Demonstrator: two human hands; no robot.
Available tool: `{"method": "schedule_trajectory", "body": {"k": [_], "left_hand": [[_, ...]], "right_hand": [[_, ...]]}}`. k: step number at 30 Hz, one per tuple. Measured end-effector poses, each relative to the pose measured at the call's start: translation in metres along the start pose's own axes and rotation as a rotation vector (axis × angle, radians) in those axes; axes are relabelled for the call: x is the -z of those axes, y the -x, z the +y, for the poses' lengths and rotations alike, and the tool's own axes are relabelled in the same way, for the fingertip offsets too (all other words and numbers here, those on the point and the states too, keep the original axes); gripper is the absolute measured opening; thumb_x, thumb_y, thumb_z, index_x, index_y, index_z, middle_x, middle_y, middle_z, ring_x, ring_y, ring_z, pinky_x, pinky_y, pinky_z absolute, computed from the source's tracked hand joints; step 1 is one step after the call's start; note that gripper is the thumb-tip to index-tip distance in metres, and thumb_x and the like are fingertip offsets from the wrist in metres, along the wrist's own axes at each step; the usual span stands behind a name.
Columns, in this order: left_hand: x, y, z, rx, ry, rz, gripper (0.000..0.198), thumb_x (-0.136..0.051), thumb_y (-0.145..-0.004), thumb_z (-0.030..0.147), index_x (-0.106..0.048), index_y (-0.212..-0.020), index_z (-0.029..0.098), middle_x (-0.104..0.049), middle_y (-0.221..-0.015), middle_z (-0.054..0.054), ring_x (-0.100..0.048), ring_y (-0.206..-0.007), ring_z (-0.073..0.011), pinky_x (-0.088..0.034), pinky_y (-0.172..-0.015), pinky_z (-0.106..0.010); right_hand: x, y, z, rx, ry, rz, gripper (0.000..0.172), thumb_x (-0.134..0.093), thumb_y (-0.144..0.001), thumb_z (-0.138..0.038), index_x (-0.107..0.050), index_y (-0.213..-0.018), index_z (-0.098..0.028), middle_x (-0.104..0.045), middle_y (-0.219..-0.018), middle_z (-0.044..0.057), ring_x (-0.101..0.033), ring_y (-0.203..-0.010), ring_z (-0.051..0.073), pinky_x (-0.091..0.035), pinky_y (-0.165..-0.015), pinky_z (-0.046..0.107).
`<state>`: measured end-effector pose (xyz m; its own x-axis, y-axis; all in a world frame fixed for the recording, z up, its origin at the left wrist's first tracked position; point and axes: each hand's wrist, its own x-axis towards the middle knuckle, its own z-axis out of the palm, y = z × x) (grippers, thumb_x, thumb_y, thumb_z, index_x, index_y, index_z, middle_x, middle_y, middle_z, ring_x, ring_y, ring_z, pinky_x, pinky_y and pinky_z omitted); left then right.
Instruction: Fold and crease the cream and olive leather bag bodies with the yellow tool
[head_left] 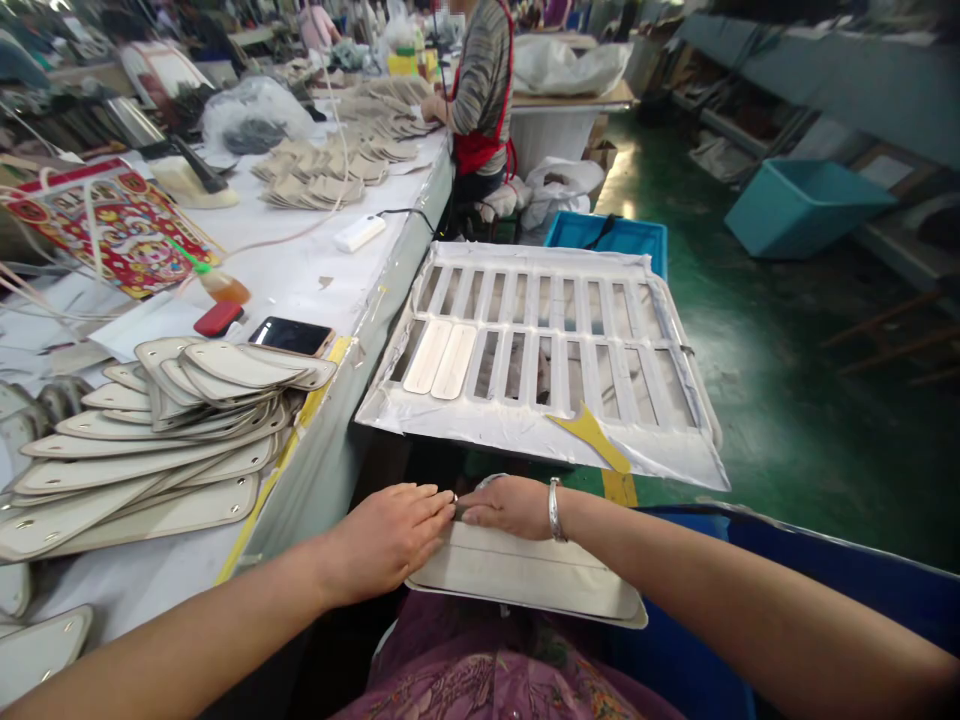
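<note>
Right by me, the person's left hand [397, 540] lies over one end of a cream panel [532, 580] above the lap, the right hand [510, 507] beside it, silver bracelet [555, 510] at the wrist. Ahead, a white slotted rack [465, 421] bears two round-ended strips [453, 362] and a flat yellow tool [592, 435]. Eyeleted panels [142, 465] sit piled near a smartphone [291, 336]; farther along, a co-worker [484, 90] wears a red apron [480, 152].

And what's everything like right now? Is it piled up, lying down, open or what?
Left hand: fingers stretched out on the cream piece
Right hand: resting on the cream piece, fingers partly hidden
Cream piece: under both hands
White slotted rack: laid out flat
Two cream strips: lying side by side on the rack
Yellow tool: lying on the rack
Phone: lying down, screen dark
Cream pieces at left: piled unevenly
Teal bin: open-topped
</note>
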<state>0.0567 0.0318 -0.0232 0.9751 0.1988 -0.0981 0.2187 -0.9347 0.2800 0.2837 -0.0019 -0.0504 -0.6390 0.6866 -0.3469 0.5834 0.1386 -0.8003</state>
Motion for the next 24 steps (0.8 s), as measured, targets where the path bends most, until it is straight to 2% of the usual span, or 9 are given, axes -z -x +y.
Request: {"method": "schedule_trajectory", "body": {"k": [2, 6, 11, 13, 14, 16, 18, 21, 24], "left_hand": [[-0.002, -0.003, 0.006, 0.029, -0.043, -0.001, 0.037, -0.038, -0.09, 0.023, -0.048, -0.126, 0.016, -0.05, -0.13, -0.011, -0.044, -0.121, -0.0256, -0.036, -0.1, -0.044], [-0.006, -0.002, 0.009, 0.028, -0.054, -0.025, 0.041, -0.041, -0.089, 0.022, -0.043, -0.13, 0.018, -0.044, -0.135, -0.01, -0.039, -0.125, -0.0242, -0.032, -0.103, -0.042], [-0.002, -0.007, 0.015, 0.078, -0.118, -0.023, 0.037, -0.041, -0.09, 0.03, -0.051, -0.123, 0.018, -0.05, -0.13, -0.01, -0.041, -0.123, -0.0266, -0.03, -0.102, -0.046], [0.002, -0.014, 0.026, 0.095, -0.1, 0.023, 0.039, -0.047, -0.087, 0.038, -0.055, -0.119, 0.019, -0.052, -0.129, -0.01, -0.043, -0.121, -0.0286, -0.03, -0.102, -0.049], [0.003, -0.018, 0.034, 0.085, -0.064, 0.045, 0.041, -0.05, -0.085, 0.04, -0.055, -0.119, 0.019, -0.051, -0.129, -0.01, -0.044, -0.12, -0.0281, -0.031, -0.102, -0.047], [0.001, -0.03, 0.057, 0.044, 0.043, 0.073, 0.045, -0.052, -0.083, 0.039, -0.049, -0.124, 0.02, -0.049, -0.131, -0.009, -0.045, -0.119, -0.0242, -0.035, -0.101, -0.041], [-0.007, -0.043, 0.083, 0.005, 0.145, 0.103, 0.048, -0.053, -0.084, 0.034, -0.043, -0.129, 0.019, -0.05, -0.13, -0.009, -0.047, -0.117, -0.0203, -0.038, -0.099, -0.035], [-0.025, -0.06, 0.118, -0.009, 0.173, 0.178, 0.038, -0.054, -0.083, 0.029, -0.051, -0.121, 0.02, -0.056, -0.122, -0.008, -0.05, -0.112, -0.022, -0.041, -0.095, -0.039], [-0.042, -0.068, 0.134, 0.001, 0.116, 0.264, 0.024, -0.05, -0.086, 0.023, -0.06, -0.108, 0.021, -0.06, -0.117, -0.006, -0.051, -0.11, -0.0244, -0.041, -0.092, -0.043]], "right_hand": [[0.005, 0.026, 0.009, -0.04, -0.001, -0.019, 0.037, -0.038, -0.089, -0.034, -0.057, -0.118, -0.022, -0.063, -0.11, 0.007, -0.059, -0.095, 0.02, -0.042, -0.081, 0.029], [0.01, 0.075, 0.029, -0.138, -0.059, -0.044, 0.04, -0.038, -0.089, -0.036, -0.054, -0.123, -0.022, -0.062, -0.114, 0.006, -0.058, -0.1, 0.022, -0.043, -0.085, 0.031], [0.004, 0.096, 0.04, -0.166, -0.091, 0.066, 0.042, -0.041, -0.088, -0.038, -0.055, -0.122, -0.019, -0.056, -0.123, 0.007, -0.053, -0.111, 0.021, -0.038, -0.096, 0.031], [-0.004, 0.108, 0.035, -0.166, -0.03, 0.224, 0.043, -0.046, -0.086, -0.035, -0.052, -0.124, -0.017, -0.052, -0.128, 0.009, -0.048, -0.117, 0.022, -0.035, -0.1, 0.033], [-0.012, 0.119, 0.031, -0.17, 0.013, 0.349, 0.043, -0.047, -0.085, -0.034, -0.051, -0.125, -0.017, -0.05, -0.129, 0.01, -0.045, -0.119, 0.022, -0.034, -0.102, 0.035], [-0.034, 0.145, 0.02, -0.172, 0.107, 0.641, 0.043, -0.047, -0.086, -0.031, -0.048, -0.126, -0.018, -0.047, -0.131, 0.01, -0.042, -0.122, 0.022, -0.032, -0.103, 0.039], [-0.065, 0.172, 0.01, -0.168, 0.191, 0.87, 0.038, -0.047, -0.086, -0.029, -0.05, -0.123, -0.021, -0.046, -0.132, 0.01, -0.041, -0.122, 0.021, -0.032, -0.104, 0.042], [-0.113, 0.191, 0.003, -0.161, 0.252, 1.008, 0.033, -0.055, -0.081, -0.027, -0.054, -0.114, -0.023, -0.046, -0.131, 0.009, -0.041, -0.122, 0.023, -0.036, -0.101, 0.045], [-0.142, 0.184, 0.008, -0.14, 0.28, 1.134, 0.017, -0.055, -0.082, -0.024, -0.061, -0.098, -0.022, -0.051, -0.125, 0.009, -0.043, -0.12, 0.023, -0.04, -0.098, 0.045]]}}
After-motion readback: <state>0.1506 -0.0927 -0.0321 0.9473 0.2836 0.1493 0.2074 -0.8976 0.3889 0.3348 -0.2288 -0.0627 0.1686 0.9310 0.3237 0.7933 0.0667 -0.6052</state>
